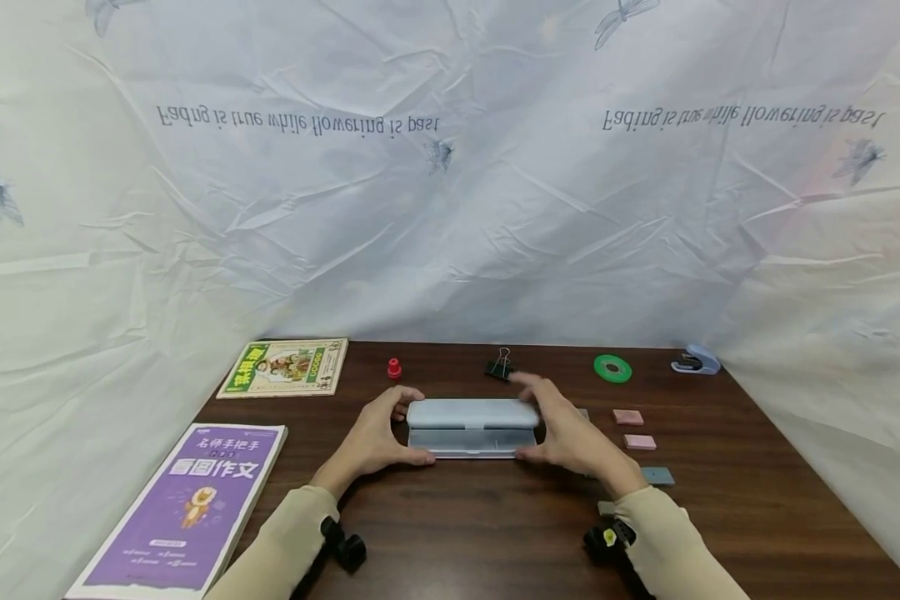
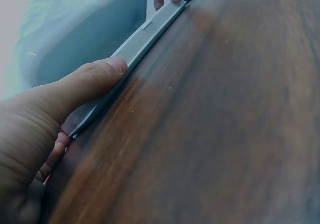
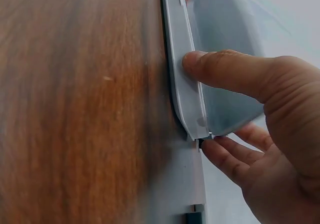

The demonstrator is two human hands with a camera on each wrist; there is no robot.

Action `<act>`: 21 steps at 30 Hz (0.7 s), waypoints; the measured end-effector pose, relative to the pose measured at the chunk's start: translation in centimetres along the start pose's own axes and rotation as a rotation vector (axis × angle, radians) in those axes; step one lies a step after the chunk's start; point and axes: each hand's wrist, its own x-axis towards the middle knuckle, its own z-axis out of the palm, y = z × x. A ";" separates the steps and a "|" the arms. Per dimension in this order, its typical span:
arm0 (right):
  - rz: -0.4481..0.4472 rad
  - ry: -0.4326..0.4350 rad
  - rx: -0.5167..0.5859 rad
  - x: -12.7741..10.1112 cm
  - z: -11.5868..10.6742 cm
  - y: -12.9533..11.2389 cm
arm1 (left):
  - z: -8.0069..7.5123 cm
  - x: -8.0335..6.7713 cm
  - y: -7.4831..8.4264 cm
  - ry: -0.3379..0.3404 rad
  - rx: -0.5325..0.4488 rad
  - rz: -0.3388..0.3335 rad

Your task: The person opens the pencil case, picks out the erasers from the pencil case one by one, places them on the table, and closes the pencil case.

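The left hand's thumb (image 2: pixel 95 76) is pressing on the near edge of the flat tray of a pale grey-blue hinged plastic case (image 1: pixel 471 425), while its fingers are curling round the left end of the raised lid. The left hand (image 1: pixel 378 437) is thus gripping the case at that end. The right hand's thumb (image 3: pixel 220 68) is lying along the tray edge at the opposite end, with its fingers wrapping behind the lid; the right hand (image 1: pixel 566 433) is gripping the right end likewise. Both hands are closed round the case, not spread wide.

The case is lying partly open near the middle of the dark brown wooden table (image 1: pixel 495 533), its lid standing toward the far side and its tray edge facing the person.

Outward from the case:
- Just beyond its far edge, a small red stamp (image 1: pixel 394 367) and a black binder clip (image 1: pixel 499 367) are standing apart from it.
- To its right, two pink erasers (image 1: pixel 627 417) and a grey-blue eraser (image 1: pixel 657 476) are lying near the right hand.
- Farther right and back, a green tape roll (image 1: pixel 612 367) and a pale blue stapler (image 1: pixel 695 361) are sitting by the table's far right corner.
- To its left, a purple workbook (image 1: pixel 187 500) is overhanging the table's left edge; a green-and-yellow booklet (image 1: pixel 285 367) is lying at the far left corner.

The table surface nearer the person than the case is showing bare wood between the two sleeves.
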 end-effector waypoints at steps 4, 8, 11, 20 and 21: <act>-0.021 -0.033 -0.074 -0.2 -0.2 -0.1 | 0.0 0.0 -0.1 0.000 0.013 0.036; -0.001 -0.061 -0.075 -0.3 -0.2 -0.3 | 0.0 0.0 -0.1 -0.004 0.025 0.044; 0.009 -0.064 -0.066 -0.3 -0.2 -0.3 | 0.0 -0.1 -0.2 -0.005 0.024 0.047; 0.021 -0.058 -0.030 -0.4 -0.1 -0.3 | 0.2 -0.2 -0.4 0.006 0.015 0.027; 0.024 -0.058 -0.029 -0.4 -0.1 -0.3 | 0.2 -0.2 -0.4 0.005 0.013 0.025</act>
